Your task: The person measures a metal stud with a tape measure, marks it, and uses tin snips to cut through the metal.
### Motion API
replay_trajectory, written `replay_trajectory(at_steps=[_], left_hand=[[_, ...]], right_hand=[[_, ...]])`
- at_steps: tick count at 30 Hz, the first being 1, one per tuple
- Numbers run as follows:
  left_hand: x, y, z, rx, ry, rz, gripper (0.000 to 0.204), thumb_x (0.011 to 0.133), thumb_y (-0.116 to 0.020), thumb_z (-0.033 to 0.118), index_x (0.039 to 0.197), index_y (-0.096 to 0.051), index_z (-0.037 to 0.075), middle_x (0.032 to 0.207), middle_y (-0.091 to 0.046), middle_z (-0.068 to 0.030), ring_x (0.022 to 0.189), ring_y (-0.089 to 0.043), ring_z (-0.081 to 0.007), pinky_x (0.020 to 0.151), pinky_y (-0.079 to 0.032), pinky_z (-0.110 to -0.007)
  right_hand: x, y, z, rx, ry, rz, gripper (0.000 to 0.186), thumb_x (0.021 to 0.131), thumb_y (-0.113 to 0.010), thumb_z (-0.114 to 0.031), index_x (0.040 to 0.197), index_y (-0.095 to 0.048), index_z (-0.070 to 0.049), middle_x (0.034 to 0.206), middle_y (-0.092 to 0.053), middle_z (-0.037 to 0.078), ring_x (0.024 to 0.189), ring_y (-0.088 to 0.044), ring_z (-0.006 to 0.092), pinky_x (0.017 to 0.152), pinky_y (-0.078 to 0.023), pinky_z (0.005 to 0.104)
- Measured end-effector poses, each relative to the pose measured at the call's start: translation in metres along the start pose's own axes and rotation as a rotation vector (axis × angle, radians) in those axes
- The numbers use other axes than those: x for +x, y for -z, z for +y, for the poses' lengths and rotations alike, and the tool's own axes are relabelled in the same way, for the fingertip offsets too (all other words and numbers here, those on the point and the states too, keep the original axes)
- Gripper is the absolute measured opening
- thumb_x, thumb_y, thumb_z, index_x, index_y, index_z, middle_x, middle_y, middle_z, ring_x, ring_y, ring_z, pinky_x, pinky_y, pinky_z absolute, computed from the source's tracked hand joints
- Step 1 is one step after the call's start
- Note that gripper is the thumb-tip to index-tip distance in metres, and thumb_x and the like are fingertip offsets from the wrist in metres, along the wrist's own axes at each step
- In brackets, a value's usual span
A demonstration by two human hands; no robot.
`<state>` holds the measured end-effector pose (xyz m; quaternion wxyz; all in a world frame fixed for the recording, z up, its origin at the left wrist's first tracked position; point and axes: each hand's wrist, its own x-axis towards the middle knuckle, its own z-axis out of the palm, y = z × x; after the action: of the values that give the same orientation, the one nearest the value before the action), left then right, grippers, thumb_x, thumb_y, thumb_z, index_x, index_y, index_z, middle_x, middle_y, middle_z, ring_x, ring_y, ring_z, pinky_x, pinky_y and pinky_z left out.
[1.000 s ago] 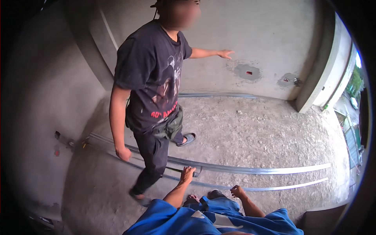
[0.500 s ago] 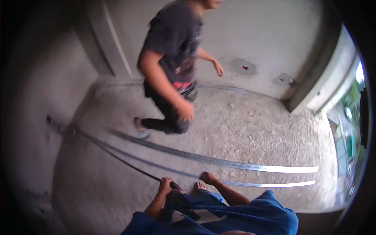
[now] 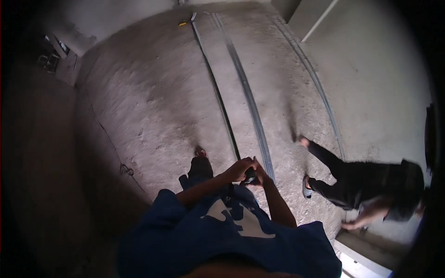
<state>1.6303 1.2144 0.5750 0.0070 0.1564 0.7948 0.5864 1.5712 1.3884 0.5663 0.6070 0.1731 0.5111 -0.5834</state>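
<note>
My left hand (image 3: 237, 170) and right hand (image 3: 257, 173) are closed together around a black tape measure (image 3: 249, 176) in front of my waist. Its thin blade appears to run away from me along a long metal channel (image 3: 209, 65), though where one ends and the other begins is hard to tell. A second bundle of channels (image 3: 247, 92) lies parallel on its right, passing beside my right hand. A small yellow object (image 3: 182, 23) lies near the far end.
A co-worker (image 3: 375, 185) in dark clothes bends at my right by the wall (image 3: 371, 92). More metal strips (image 3: 315, 81) run along that wall's base. A thin cable with a coil (image 3: 126, 170) lies along the left edge of the rough concrete floor (image 3: 139, 92).
My view has turned left, so the channels now run away from me. My right hand has joined my left on the tape measure. The co-worker has moved past to my right.
</note>
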Motion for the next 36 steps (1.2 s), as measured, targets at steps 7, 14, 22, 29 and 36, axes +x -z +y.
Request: replay_trajectory(at_steps=[7,14,22,29,36], left_hand=[[0.039,0.145,-0.036,0.143,-0.029,0.231,0.070,0.071,-0.071,-0.009,0.136,-0.057,0.011,0.131,-0.049,-0.0205,0.125,-0.053,-0.0412,0.100,-0.050,-0.045],[0.093,0.339,-0.099,0.292,0.235,0.628,0.057,0.076,-0.063,0.002,0.132,-0.056,0.005,0.128,-0.054,-0.0226,0.125,-0.049,-0.0453,0.107,-0.041,-0.053],[-0.052,0.583,-0.330,0.611,0.797,0.365,0.041,0.084,-0.067,0.018,0.124,-0.065,0.006,0.125,-0.065,-0.0191,0.120,-0.057,-0.0412,0.103,-0.046,-0.050],[-0.104,0.722,-0.327,0.213,1.675,-0.167,0.036,0.085,-0.069,0.038,0.105,-0.076,0.008,0.104,-0.075,-0.0151,0.100,-0.072,-0.0339,0.088,-0.059,-0.044],[0.079,0.921,-0.496,0.350,1.253,-0.504,0.038,0.089,-0.064,0.037,0.112,-0.071,0.007,0.115,-0.070,-0.0236,0.111,-0.067,-0.0390,0.093,-0.054,-0.050]], right_hand=[[0.066,-0.084,-0.145,-0.098,-0.041,0.041,0.078,0.080,-0.053,-0.088,0.120,-0.064,-0.021,0.102,-0.070,0.005,0.091,-0.068,0.0200,0.079,-0.058,0.0450],[0.160,-0.150,-0.297,-0.032,0.092,-0.030,0.042,0.096,-0.061,-0.054,0.103,-0.061,-0.013,0.077,-0.067,0.005,0.058,-0.065,0.0182,0.050,-0.053,0.0334],[0.172,-0.196,-0.450,-0.045,-0.075,0.090,0.042,0.095,-0.061,-0.047,0.116,-0.060,-0.011,0.084,-0.068,0.008,0.068,-0.067,0.0215,0.058,-0.055,0.0359],[0.160,-0.167,-0.552,-0.049,-0.375,0.315,0.035,0.098,-0.055,-0.037,0.114,-0.063,-0.008,0.088,-0.070,0.010,0.070,-0.068,0.0202,0.062,-0.056,0.0356],[0.218,-0.219,-0.623,-0.109,-0.412,0.457,0.071,0.086,-0.066,-0.018,0.151,-0.039,-0.010,0.090,-0.066,0.009,0.069,-0.065,0.0195,0.057,-0.056,0.0357]])
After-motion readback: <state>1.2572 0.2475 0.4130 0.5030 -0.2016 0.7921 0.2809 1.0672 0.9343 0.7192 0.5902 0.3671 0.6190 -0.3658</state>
